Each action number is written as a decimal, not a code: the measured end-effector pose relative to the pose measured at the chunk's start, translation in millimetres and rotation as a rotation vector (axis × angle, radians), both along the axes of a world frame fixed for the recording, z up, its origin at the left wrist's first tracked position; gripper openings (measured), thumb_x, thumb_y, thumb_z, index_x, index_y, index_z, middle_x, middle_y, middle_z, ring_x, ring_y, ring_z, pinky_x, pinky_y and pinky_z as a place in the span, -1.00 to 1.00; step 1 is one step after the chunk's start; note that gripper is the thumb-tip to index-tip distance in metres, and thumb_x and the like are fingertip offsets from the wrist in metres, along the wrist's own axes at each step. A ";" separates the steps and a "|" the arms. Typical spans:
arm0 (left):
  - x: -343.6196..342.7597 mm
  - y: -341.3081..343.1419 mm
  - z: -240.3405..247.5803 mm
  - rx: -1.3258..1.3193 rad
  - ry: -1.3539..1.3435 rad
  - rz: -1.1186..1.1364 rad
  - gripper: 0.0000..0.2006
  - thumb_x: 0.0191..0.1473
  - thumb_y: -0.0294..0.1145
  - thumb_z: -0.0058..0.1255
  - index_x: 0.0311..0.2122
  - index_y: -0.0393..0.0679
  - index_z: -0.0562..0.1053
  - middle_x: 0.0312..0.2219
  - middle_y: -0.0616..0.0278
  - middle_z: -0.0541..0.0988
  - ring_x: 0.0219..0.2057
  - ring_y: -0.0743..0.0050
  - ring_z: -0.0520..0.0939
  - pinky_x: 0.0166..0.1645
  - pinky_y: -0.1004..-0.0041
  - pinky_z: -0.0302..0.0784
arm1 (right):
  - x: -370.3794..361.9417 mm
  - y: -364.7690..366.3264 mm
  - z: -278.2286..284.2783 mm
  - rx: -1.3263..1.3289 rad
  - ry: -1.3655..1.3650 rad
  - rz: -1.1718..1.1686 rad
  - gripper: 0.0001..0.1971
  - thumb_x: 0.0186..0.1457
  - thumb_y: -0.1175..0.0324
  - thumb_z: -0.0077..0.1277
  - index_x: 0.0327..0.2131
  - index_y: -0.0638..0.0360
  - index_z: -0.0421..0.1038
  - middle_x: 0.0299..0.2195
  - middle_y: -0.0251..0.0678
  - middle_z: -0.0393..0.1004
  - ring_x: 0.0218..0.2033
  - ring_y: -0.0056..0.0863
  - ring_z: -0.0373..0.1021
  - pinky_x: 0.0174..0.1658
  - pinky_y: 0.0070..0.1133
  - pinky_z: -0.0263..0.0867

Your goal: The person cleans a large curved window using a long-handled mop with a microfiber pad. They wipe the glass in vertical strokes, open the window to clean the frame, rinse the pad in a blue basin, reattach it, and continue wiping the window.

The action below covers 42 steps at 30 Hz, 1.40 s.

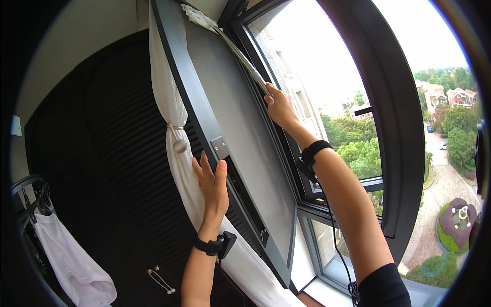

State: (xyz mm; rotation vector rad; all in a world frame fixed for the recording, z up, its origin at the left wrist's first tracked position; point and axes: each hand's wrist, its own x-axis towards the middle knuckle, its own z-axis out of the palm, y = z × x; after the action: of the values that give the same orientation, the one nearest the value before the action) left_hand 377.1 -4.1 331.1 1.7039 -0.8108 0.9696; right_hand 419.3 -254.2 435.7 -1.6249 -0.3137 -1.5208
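Observation:
My right hand is closed around the lower part of a slim metal pole, which slants up and to the left. A crumpled white cloth-like mop head at its far end sits against the top of a grey panel. This tall panel has a dark frame and stands swung out from the window. My left hand rests against the panel's frame edge, just below a small metal plate. Its fingers are stretched and apart, with the thumb on the edge. Both wrists wear black straps.
A tied white curtain hangs behind the panel, before a dark ribbed surface. To the right is a dark window frame, with trees and houses outside. A black cable dangles by my right arm. White laundry hangs lower left.

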 end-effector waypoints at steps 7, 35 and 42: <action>-2.2 -0.1 -1.4 -0.005 -0.006 -0.003 0.01 0.16 0.41 -0.36 0.36 -0.36 -0.11 0.33 -0.43 -0.28 0.40 -0.20 -0.35 0.39 -0.03 -0.39 | 49.0 -18.0 -8.1 0.000 -0.019 -0.033 -0.57 0.23 0.47 -0.04 0.17 0.24 0.31 0.12 0.07 0.36 0.19 -0.04 0.28 0.23 -0.38 0.20; 8.1 3.3 -2.6 -0.051 0.007 -0.120 0.04 0.20 0.35 -0.30 0.34 -0.47 -0.28 0.37 -0.24 -0.29 0.42 -0.02 -0.30 0.43 0.17 -0.37 | 38.7 -52.3 -227.3 -0.128 0.182 -0.130 -0.53 0.22 0.51 -0.07 0.20 0.31 0.22 -0.04 0.24 0.41 0.03 0.13 0.34 0.03 -0.31 0.34; 7.3 5.3 -2.5 -0.051 0.003 -0.101 0.04 0.18 0.38 -0.30 0.35 -0.44 -0.25 0.37 -0.23 -0.29 0.42 -0.03 -0.29 0.42 0.16 -0.33 | 36.6 -59.1 -269.9 -0.028 0.236 -0.028 -0.52 0.20 0.51 -0.03 0.21 0.24 0.25 0.06 0.14 0.38 0.11 -0.01 0.34 0.14 -0.41 0.29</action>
State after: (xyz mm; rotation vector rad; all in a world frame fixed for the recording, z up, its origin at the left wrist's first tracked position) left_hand 384.3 1.2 328.6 1.6048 -0.8555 0.9112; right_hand 455.9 -313.4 165.7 -1.8161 -0.1836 -1.3324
